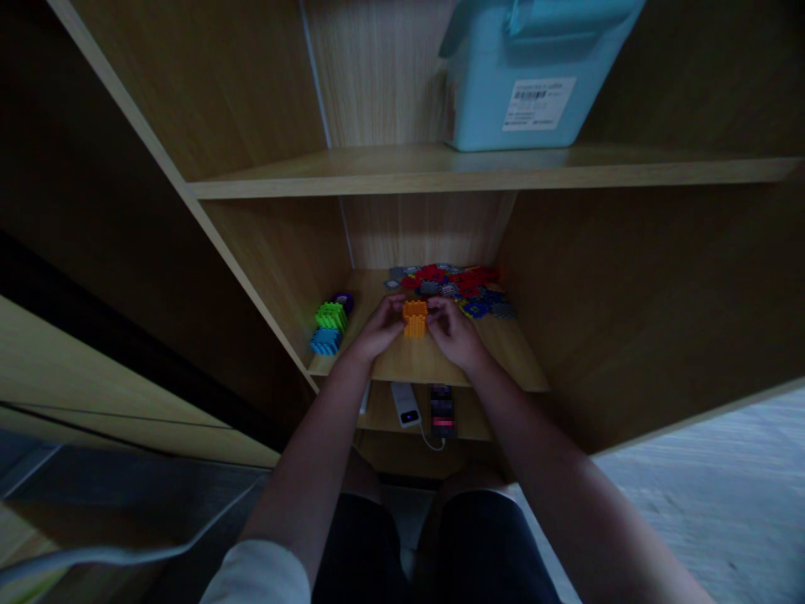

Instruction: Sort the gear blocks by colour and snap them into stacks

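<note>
An orange cube of interlocking toy blocks (415,319) with notched edges sits on the middle shelf board. My left hand (382,325) has its curled fingers against the cube's left side. From the right, the fingertips of my right hand (453,329) press on its other side, so it is held between both hands. Left of it stand a green block cube (331,315) and a blue block cube (325,341), close together. A heap of flat interlocking pieces (449,281), mostly red, blue and grey, lies behind my hands.
A purple round object (345,302) lies behind the green cube. On the lower shelf are a white power bank (405,401) and a phone (442,411), joined by a cable. A light blue bin (478,109) stands on the shelf above (377,172).
</note>
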The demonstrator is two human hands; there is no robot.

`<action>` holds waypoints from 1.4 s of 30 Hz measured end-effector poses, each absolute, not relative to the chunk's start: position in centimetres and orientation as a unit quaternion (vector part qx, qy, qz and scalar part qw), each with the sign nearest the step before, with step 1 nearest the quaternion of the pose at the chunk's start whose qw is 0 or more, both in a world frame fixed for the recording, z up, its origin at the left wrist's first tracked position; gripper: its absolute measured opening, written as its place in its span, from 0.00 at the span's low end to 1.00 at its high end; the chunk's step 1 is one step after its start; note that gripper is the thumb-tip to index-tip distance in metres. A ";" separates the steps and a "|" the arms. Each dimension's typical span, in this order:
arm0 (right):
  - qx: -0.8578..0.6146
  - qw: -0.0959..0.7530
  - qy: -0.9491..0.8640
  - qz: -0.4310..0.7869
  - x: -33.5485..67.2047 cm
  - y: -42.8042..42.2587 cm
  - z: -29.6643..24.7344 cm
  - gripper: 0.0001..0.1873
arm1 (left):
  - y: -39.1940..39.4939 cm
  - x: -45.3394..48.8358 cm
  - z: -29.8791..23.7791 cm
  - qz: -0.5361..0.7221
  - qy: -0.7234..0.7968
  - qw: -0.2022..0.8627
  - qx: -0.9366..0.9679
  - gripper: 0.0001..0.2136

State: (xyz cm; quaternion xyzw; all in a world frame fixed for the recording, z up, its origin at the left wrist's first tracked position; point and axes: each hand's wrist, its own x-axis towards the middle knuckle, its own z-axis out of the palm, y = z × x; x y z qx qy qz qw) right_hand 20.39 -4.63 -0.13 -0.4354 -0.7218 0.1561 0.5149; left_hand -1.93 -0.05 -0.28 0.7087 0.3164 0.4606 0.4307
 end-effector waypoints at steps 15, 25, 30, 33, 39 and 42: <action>-0.442 0.503 -0.730 0.141 20.8 -4.2 -0.7 0.26 | -0.3 -1.9 -0.3 0.428 0.295 0.424 0.741 0.41; -0.510 0.450 -0.720 0.140 20.8 -3.7 -1.6 0.27 | -0.8 -1.7 0.3 0.409 0.357 0.307 0.782 0.38; -0.497 0.436 -0.740 0.123 20.9 -3.8 -1.5 0.26 | -0.5 -1.8 -0.1 0.413 0.355 0.329 0.772 0.38; -0.495 0.430 -0.747 0.110 20.9 -3.8 -1.5 0.26 | -0.4 -2.1 -0.2 0.410 0.354 0.336 0.770 0.37; -0.486 0.423 -0.757 0.107 20.7 -4.0 -1.4 0.30 | -0.7 -3.0 0.2 0.405 0.382 0.308 0.772 0.34; -0.475 0.427 -0.761 0.118 20.7 -3.9 -1.4 0.30 | -0.7 -3.0 0.2 0.404 0.397 0.290 0.772 0.31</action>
